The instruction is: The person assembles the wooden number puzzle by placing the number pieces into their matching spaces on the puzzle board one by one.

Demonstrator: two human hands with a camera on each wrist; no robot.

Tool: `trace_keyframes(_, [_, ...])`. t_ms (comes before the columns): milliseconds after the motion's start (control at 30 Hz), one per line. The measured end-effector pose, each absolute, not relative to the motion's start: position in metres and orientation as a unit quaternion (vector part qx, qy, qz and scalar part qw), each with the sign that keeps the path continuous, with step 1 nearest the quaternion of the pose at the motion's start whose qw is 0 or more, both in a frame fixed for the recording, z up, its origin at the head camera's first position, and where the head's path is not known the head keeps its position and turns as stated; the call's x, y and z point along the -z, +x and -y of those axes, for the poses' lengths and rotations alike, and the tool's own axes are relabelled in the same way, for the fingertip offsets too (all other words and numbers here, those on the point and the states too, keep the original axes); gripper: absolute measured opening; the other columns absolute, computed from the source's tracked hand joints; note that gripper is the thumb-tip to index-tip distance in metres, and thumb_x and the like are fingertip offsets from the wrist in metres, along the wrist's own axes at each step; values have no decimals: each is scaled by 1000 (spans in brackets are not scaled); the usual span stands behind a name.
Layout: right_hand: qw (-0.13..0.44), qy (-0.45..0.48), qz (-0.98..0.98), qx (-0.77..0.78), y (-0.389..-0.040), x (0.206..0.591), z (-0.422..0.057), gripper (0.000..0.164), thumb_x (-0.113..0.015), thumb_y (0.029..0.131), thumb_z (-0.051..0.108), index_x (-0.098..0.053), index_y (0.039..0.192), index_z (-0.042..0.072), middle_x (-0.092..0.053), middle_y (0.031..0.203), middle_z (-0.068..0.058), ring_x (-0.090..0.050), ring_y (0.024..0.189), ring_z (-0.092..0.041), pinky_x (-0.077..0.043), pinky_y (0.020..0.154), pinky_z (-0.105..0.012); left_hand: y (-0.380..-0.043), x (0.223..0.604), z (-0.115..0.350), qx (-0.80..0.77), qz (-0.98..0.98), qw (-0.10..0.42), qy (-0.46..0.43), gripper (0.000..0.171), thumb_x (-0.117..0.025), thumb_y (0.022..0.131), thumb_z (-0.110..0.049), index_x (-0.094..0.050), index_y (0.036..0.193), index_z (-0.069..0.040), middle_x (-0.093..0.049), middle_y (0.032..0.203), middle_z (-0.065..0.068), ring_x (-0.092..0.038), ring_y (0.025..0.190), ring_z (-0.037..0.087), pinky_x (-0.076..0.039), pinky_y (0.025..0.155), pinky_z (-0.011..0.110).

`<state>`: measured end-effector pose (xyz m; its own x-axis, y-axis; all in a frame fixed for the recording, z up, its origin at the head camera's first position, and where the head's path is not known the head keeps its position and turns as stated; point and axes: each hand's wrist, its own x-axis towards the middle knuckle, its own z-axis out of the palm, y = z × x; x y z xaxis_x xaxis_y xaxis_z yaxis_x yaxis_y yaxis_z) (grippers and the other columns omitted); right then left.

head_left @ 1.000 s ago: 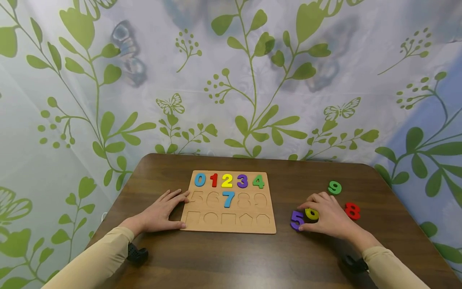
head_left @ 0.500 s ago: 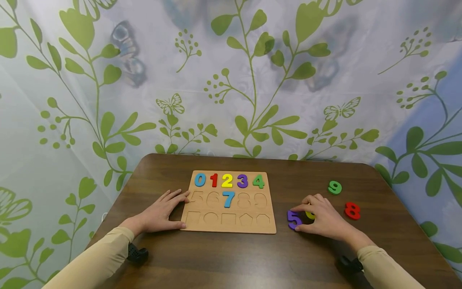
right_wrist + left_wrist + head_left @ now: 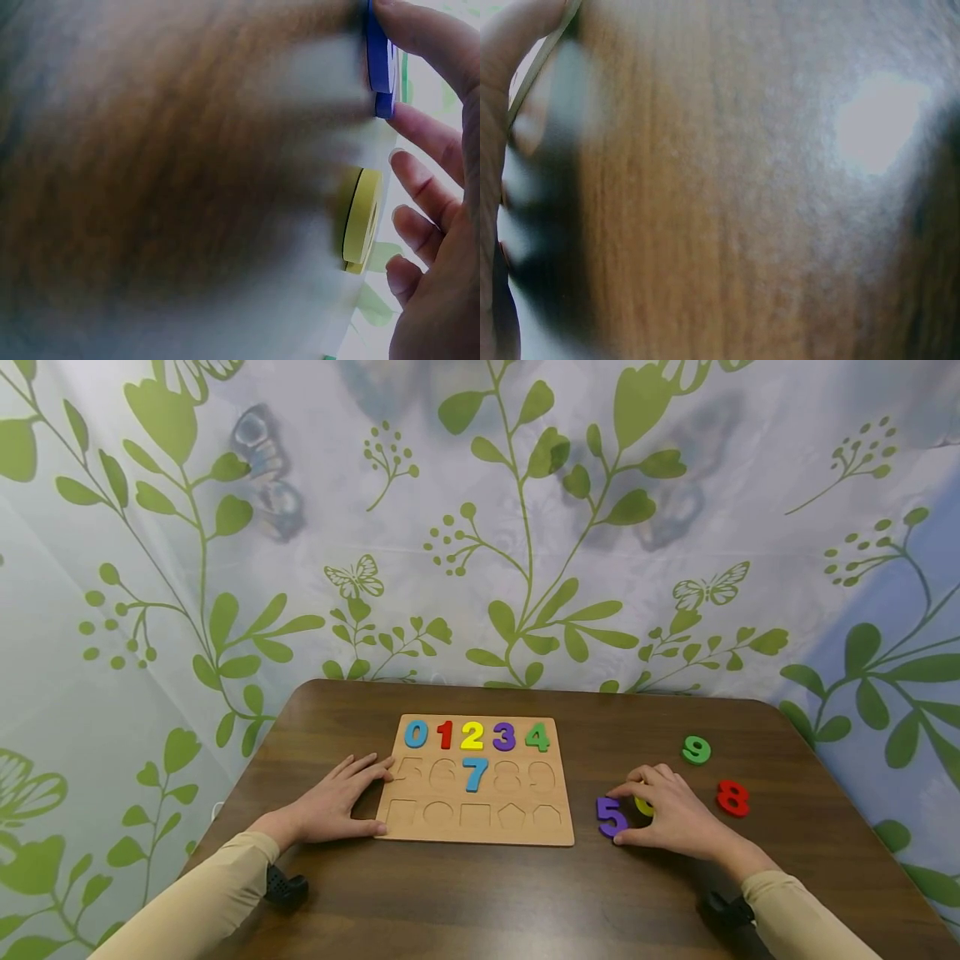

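Observation:
My right hand (image 3: 678, 810) pinches a purple number 5 (image 3: 612, 818) between thumb and index finger, low at the table's right side. In the right wrist view the purple 5 (image 3: 380, 52) stands edge-on, thumb at one end and index fingertip at the other. Under that hand's arch lies a yellow number piece (image 3: 363, 217), partly hidden in the head view. My left hand (image 3: 330, 802) rests at the left edge of a wooden number board (image 3: 517, 835), thumb by its near corner and fingers fairly straight. The left wrist view shows mostly tabletop.
On the board sit a blue 0 (image 3: 416, 734), red 1 (image 3: 445, 734), yellow 2 (image 3: 472, 735), purple 3 (image 3: 504, 736), green 4 (image 3: 537, 737) and blue 7 (image 3: 473, 773). A green 9 (image 3: 696, 750) and red 8 (image 3: 732, 797) lie right of the board.
My right hand has shifted slightly left with the purple 5, its index finger now at the number's top. Away from the hand, the red 8 shows fully. My left hand and the board have stayed put.

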<state>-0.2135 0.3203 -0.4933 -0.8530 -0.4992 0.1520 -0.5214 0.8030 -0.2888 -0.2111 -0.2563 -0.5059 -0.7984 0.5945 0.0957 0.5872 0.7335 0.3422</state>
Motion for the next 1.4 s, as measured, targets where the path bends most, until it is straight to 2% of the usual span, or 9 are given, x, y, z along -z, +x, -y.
trace_keyframes(267, [30,270,949,-158,-213,492,-321,58,-80,72,73,-73,117,38,-52,110,13,-45,110,-20,-39,90,-48,-211,507,257,-180,-932,16,314,78,-66,86,-72,-50,142,-21,-28,167,1,-21,154,33,-10,121,62])
trace_keyframes(533, [34,282,945,-164,-215,493,-319,54,-83,72,68,-73,115,38,-52,105,16,-45,106,-15,-38,88,-45,-211,506,257,-180,-931,9,317,77,-67,86,-71,-50,141,-20,-31,166,4,-24,152,37,-12,120,64])
trace_keyframes(767, [49,294,940,-165,-217,490,-310,54,-86,70,64,-73,110,30,-52,96,17,-43,97,-10,-36,81,-37,-209,504,256,-181,-932,11,314,76,-67,86,-71,-51,140,-20,-31,166,4,-24,152,37,-12,120,64])
trace_keyframes(933, [66,290,939,-174,-221,484,-302,55,-90,69,57,-73,110,26,-54,96,15,-42,95,-10,-36,80,-36,-208,501,254,-181,-932,14,314,76,-66,86,-72,-51,139,-20,-32,165,4,-24,152,38,-12,120,65])
trace_keyframes(1300, [82,315,925,-197,-240,464,-257,56,-91,68,55,-74,111,23,-56,98,15,-45,98,-11,-40,86,-40,-209,503,254,-177,-935,20,308,77,-64,86,-75,-51,139,-21,-31,166,2,-23,153,36,-12,120,64])
trace_keyframes(1400, [83,332,919,-197,-245,459,-237,57,-91,69,54,-74,112,21,-59,99,8,-44,99,-13,-39,86,-40,-209,503,255,-177,-934,18,309,76,-64,86,-74,-51,139,-21,-31,166,3,-24,152,37,-12,120,65])
